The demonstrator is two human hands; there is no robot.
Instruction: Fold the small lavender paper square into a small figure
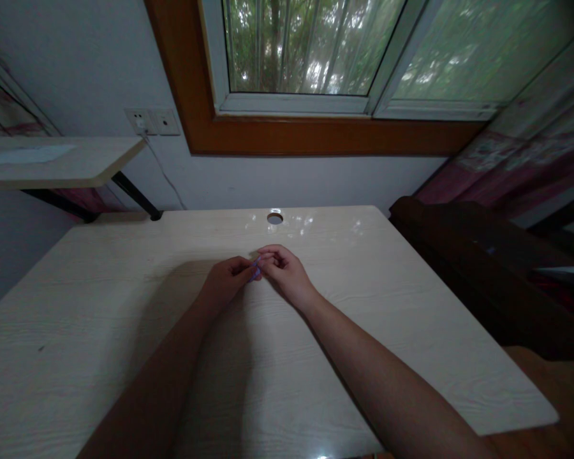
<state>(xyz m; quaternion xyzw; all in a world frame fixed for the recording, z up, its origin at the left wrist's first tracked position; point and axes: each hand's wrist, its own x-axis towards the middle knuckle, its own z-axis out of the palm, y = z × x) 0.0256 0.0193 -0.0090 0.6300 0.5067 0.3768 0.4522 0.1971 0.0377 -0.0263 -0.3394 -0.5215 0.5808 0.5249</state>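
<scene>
A small purple piece [255, 272], perhaps folded paper, sits between my fingertips above the desk; its exact kind is too small to make out. My left hand [228, 278] pinches it from the left between thumb and curled fingers. From the right, my right hand [285, 270] grips its other side with thumb and forefinger. The two hands nearly touch, and the fingers cover much of the piece.
The pale wood-grain desk [339, 331] has a round cable hole [275, 218] near its back edge. A raised shelf [76, 162] on black legs stands at the left. Behind are wall sockets [153, 121] and a window. Dark brown furniture [469, 268] lies to the right.
</scene>
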